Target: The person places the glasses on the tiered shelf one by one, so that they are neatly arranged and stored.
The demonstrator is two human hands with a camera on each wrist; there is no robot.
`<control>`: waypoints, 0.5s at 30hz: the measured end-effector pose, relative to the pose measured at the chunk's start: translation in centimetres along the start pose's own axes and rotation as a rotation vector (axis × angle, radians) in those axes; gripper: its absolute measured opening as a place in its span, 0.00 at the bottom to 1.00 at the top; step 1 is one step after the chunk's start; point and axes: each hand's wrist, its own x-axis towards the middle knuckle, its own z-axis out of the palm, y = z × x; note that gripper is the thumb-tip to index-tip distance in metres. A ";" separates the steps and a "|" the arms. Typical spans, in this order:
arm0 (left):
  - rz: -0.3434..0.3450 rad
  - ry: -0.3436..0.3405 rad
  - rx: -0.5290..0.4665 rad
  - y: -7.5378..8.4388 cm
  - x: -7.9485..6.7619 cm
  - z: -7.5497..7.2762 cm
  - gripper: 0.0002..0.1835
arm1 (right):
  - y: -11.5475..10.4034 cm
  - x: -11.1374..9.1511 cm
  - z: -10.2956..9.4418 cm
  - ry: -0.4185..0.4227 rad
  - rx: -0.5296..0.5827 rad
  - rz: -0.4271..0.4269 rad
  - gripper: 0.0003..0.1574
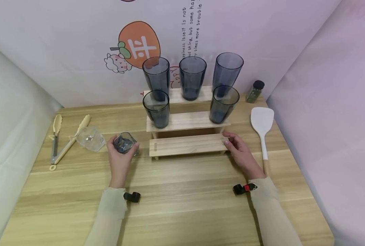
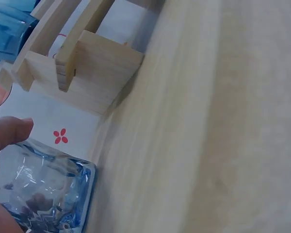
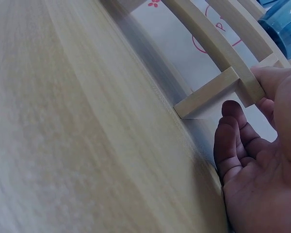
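Note:
My left hand [image 1: 120, 164] grips a short blue-tinted glass [image 1: 124, 142], its thumb and fingers around the sides, just left of the wooden step rack. In the left wrist view the glass [image 2: 51, 182] has a thick base, close to the tabletop. At the rack's right end my right hand [image 1: 242, 155] pinches the edge of the lowest step [image 1: 188, 145], thumb on top. The right wrist view shows the remaining fingers [image 3: 226, 145] loosely bent beneath. Two tall blue-grey glasses, one left [image 1: 157, 109] and one right [image 1: 224, 104], stand on the middle step [image 1: 187, 121].
Three tall glasses [image 1: 192, 78] stand on the top step by the patterned backdrop. A clear tumbler [image 1: 91, 139] and tongs [image 1: 55, 147] lie left. A white spatula [image 1: 262, 124] and a black-capped spice jar [image 1: 254, 92] are on the right.

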 end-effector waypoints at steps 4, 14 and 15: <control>-0.022 -0.042 0.011 0.3 0.4 -0.5 0.50 | 0.0 0.0 0.0 -0.004 0.009 0.004 0.25; 0.008 -0.270 0.008 2.1 1.0 -2.1 0.48 | 0.2 -0.1 -0.1 -0.007 -0.004 0.010 0.25; 0.019 -0.303 0.003 2.5 1.0 -2.2 0.48 | 0.2 -0.1 -0.2 -0.008 -0.006 0.010 0.25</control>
